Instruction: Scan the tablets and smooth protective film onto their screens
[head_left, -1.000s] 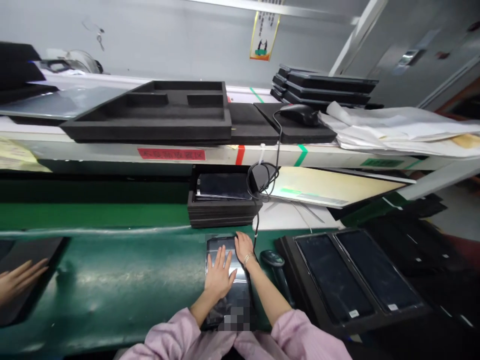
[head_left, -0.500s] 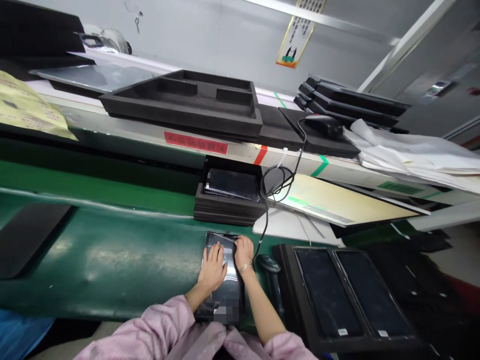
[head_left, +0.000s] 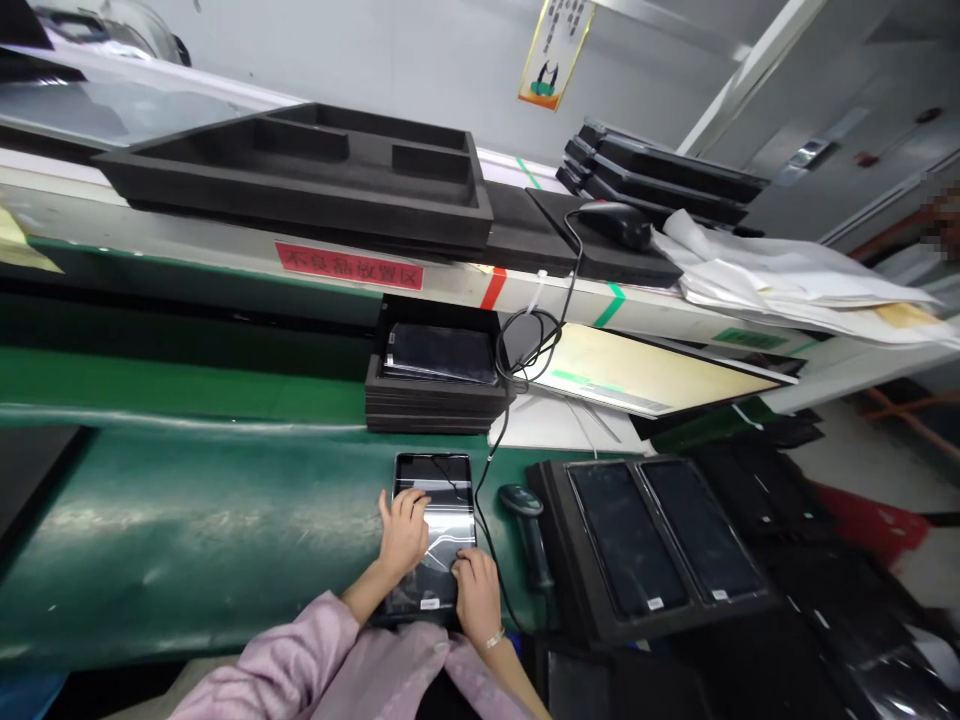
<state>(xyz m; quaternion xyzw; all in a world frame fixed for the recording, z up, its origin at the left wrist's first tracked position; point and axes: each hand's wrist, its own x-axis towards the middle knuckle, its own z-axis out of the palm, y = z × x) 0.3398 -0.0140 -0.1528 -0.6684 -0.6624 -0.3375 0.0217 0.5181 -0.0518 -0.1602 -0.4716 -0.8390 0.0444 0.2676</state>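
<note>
Left hand (head_left: 401,532) flat, open on tablet (head_left: 433,500); right hand (head_left: 475,597) open on near edge

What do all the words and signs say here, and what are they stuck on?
Red label on the shelf edge: white characters, too blurred to read.
Hanging poster on the wall: dark print, too small to read.
White stickers on the dark screens in the tray: too small to read.
White sticker on the tablet: unreadable.

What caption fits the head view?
Both hands, left hand and right hand, rest flat on a tablet lying on the green conveyor belt.
</note>
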